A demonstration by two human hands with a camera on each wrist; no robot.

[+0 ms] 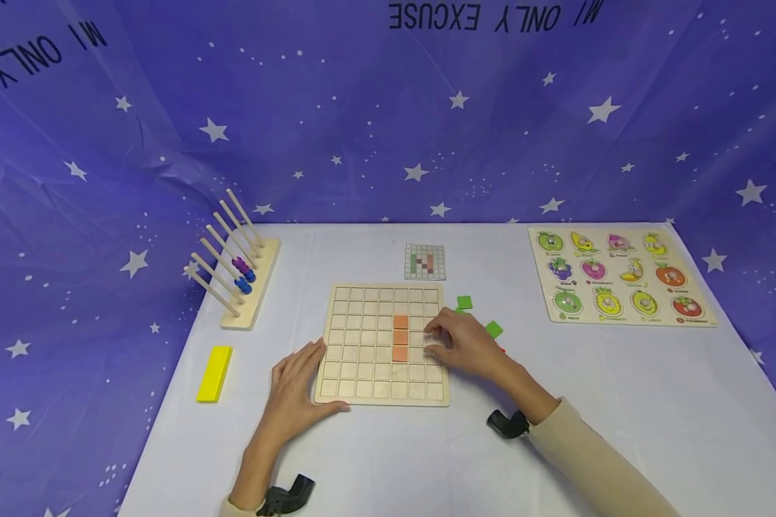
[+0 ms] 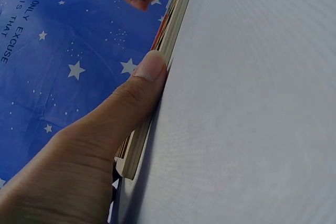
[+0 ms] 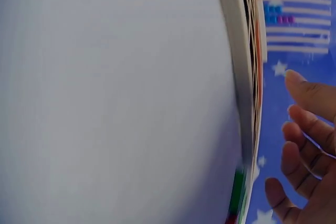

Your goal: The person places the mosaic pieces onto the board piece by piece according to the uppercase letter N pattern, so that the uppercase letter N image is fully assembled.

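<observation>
The wooden board [image 1: 362, 355], with three orange squares [image 1: 400, 337] in a column on it, lies on the counter [image 1: 375, 459], your left hand [image 1: 294, 391] spread at its near left corner, touching its edges, while your empty right hand [image 1: 467, 342], thumb and fingers parted, hovers over its right side near some green squares [image 1: 465, 302].

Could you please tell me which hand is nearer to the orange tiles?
The right hand: it is just right of the orange tiles, over the right edge of the board. The left hand is farther off, touching the board's left and near edges.
</observation>
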